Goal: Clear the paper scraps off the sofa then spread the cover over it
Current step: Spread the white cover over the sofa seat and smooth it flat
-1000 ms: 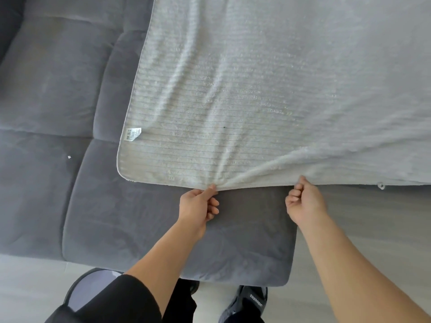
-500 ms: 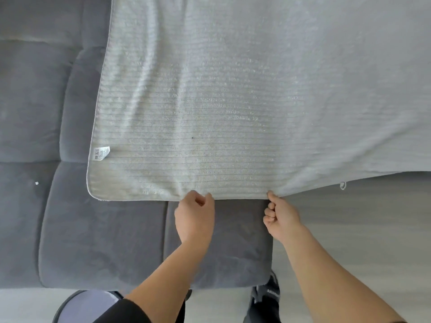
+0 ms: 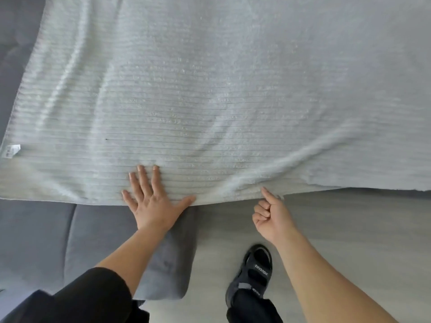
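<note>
Cover (image 3: 210, 89) lies over sofa (image 3: 173, 264), its hem (image 3: 70, 201) running left-right just ahead of you. Your left hand (image 3: 151, 206) presses flat on it, fingers spread. Your right hand (image 3: 271, 216) pinches the hem, fingers curled, beyond the sofa's end. Bare seat strip (image 3: 35, 241) lies nearer you, leftward.

just the one view here, a wide-angle cam on the person's head, aimed forward and steeply down. it sits close over the sofa's (image 3: 35, 241) front edge, the cover (image 3: 210, 89) filling the top, left hand (image 3: 151, 206) and right hand (image 3: 272, 220) low in frame.
</note>
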A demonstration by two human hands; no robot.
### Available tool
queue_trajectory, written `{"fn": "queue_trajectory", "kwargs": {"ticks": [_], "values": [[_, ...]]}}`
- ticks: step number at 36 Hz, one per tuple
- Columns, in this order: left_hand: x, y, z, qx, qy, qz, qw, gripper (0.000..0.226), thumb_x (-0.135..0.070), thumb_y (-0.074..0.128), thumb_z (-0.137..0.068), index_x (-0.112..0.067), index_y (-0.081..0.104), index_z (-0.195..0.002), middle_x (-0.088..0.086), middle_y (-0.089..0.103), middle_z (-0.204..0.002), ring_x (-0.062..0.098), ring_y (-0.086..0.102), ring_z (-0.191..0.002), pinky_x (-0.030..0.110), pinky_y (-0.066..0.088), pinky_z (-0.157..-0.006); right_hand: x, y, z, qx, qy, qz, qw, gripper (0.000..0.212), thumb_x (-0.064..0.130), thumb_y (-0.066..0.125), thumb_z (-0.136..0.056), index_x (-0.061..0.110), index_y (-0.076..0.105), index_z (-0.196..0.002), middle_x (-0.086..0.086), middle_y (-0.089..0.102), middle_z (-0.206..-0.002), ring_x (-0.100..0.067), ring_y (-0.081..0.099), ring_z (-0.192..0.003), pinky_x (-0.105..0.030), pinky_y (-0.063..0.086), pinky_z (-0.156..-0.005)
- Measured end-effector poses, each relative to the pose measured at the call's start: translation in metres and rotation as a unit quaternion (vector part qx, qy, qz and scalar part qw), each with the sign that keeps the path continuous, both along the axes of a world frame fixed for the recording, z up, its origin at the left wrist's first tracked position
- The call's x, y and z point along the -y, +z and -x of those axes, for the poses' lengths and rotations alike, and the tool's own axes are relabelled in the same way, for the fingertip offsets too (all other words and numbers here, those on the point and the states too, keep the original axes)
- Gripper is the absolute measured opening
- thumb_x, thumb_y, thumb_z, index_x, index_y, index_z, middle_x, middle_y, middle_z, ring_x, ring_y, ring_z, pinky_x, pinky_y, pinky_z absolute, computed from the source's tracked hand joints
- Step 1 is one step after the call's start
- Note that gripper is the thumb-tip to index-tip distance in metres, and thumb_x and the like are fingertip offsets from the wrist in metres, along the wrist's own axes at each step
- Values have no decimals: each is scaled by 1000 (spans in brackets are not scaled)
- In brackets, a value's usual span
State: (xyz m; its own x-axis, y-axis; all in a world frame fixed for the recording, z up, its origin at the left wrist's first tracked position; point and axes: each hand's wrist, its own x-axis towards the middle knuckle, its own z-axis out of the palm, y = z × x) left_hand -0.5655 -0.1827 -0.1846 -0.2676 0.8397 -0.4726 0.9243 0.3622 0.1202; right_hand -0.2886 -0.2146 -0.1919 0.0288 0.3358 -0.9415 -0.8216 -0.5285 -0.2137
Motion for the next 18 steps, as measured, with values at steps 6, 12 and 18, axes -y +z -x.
{"fn": "queue_trajectory", "kwargs": {"ticks": [6, 12, 18], "values": [[-7, 11, -5, -16, 12, 47, 999, 136, -99, 45, -58, -32, -22, -155, 1, -31, -164, 23, -33, -149, 59, -17, -119, -2, 4, -58, 41, 56, 13, 998, 20, 22, 70, -90, 20, 59, -74, 9, 29, -52, -5, 24, -37, -17, 18, -35], [15, 57, -83, 143, 60, -188, 970, 37, -50, 68, -88, -18, 62, -107, -1, 57, -119, 20, 56, -109, 41, 45, -97, 5, 12, -66, 25, 85, 10, 996, 32, 26, 72, -89, 22, 58, -61, 9, 33, -51, -5, 25, -36, -19, 18, -36], [30, 42, -160, 464, 351, 245, 776, 53, -62, 63, -89, -13, 72, -107, 3, 79, -99, 20, 73, -84, 33, 47, -70, 9, 12, -63, 55, 92, 20, 994, 32, 25, 72, -90, 24, 58, -61, 10, 35, -47, -4, 26, -35, -18, 18, -35]]}}
